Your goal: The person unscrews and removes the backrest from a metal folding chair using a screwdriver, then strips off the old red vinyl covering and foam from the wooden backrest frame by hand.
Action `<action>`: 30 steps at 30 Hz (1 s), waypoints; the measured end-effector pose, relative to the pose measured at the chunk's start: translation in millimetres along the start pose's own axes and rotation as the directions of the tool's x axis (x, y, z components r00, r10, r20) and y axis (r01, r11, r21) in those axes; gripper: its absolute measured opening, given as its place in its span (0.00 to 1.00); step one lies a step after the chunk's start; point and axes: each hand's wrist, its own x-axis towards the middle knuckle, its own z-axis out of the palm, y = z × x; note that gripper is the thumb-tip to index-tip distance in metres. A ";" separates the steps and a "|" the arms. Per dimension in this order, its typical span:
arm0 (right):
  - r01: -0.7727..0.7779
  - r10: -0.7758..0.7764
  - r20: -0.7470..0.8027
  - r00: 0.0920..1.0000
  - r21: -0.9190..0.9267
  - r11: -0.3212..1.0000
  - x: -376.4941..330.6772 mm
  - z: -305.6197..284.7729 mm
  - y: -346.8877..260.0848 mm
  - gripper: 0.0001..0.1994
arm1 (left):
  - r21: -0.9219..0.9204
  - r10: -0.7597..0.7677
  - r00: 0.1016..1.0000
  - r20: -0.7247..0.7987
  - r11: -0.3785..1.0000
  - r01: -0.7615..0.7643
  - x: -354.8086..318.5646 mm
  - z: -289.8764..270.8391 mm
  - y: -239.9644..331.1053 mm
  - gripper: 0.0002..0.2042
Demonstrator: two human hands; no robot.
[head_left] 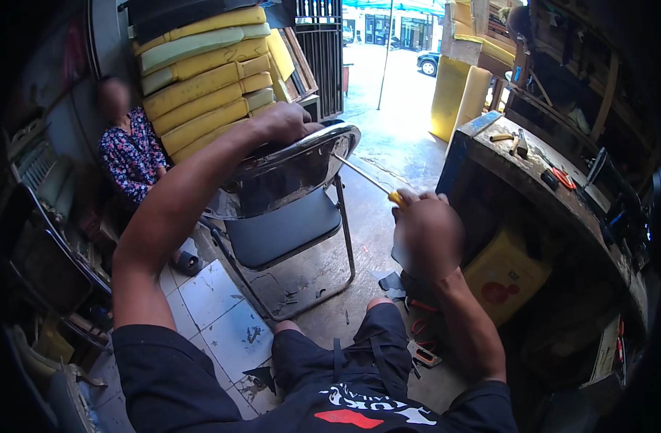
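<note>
on my feed the chair [283, 225] stands at 12 o'clock, the left hand [283, 123] at its rim [337, 133], probably steadying it; i cannot tell its grip. the right hand [428, 234] clamps a screwdriver [366, 175] aimed toward 10 o'clock, seemingly for leverage.

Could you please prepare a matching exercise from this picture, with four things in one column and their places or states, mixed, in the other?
Things:
1. Screwdriver
2. Left hand
3. Foam slabs
4. Car

Places or states:
A. Piled up, mostly yellow
B. Outside, in bright light
C. In the right hand
D. At the upper part of the chair

Right pairs: 1-C, 2-D, 3-A, 4-B.
</note>
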 end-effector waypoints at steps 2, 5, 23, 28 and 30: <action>-0.084 0.081 0.053 0.995 0.062 0.995 -13.7 -3.0 -1.1 0.13 | -0.024 0.010 0.999 0.048 1.000 -0.008 -22.7 -9.6 -11.7 0.26; -0.172 0.149 0.127 0.981 0.197 0.965 -34.6 3.5 1.6 0.14 | -0.142 -0.023 0.995 0.093 0.989 0.036 -66.0 -15.6 -53.7 0.26; -0.274 0.127 0.277 0.952 0.595 0.756 -48.0 -15.7 -6.6 0.16 | -0.064 -0.279 0.935 -0.220 0.960 0.271 19.7 16.0 52.3 0.23; -0.345 0.195 0.317 0.928 0.539 0.768 -77.3 -27.9 1.6 0.16 | 0.121 0.047 0.718 -0.694 0.991 0.052 -7.5 25.9 76.0 0.13; -0.387 0.234 0.341 0.911 0.504 0.772 -91.5 -43.5 18.3 0.16 | 0.291 0.452 0.519 -0.725 0.885 -0.365 -47.5 57.4 91.3 0.09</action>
